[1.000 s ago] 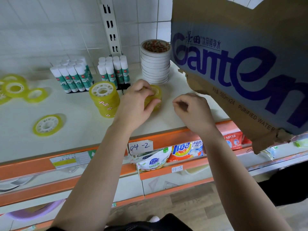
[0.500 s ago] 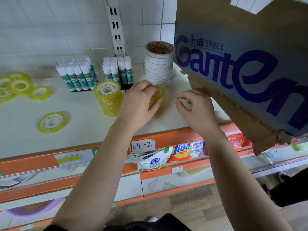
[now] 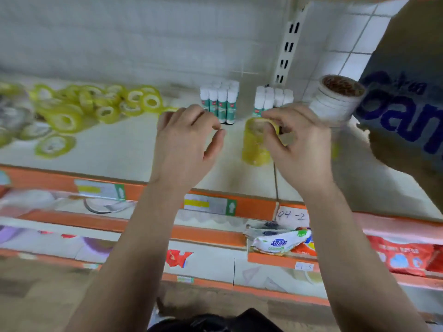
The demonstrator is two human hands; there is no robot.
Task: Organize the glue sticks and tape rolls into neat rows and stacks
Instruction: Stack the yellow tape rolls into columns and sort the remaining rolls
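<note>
Your right hand has its fingers curled over the top of the yellow tape stack, with the thumb against its side, so it is gripping the upper rolls. Motion blur hides exactly how many rolls are under the fingers. The stack stands upright on the white shelf, near the front edge.

Your left hand hovers at nine o'clock from the stack, apart from it. Its fingers are loosely bent and it holds nothing.

At twelve o'clock from the left hand, one block of glue sticks stands upright in rows with the white caps up. A second block of glue sticks stands at twelve o'clock from the yellow stack, just behind your right fingers. At two o'clock from the right hand is the stack of white tape rolls, and past it at three o'clock a cardboard box printed in blue.

Far out at nine to ten o'clock from the left hand, a loose heap of yellow tape rolls lies unsorted. One single flat roll lies in front of it.

At six o'clock from the right hand, a handwritten "04-2" tag sits on the orange shelf edge.
</note>
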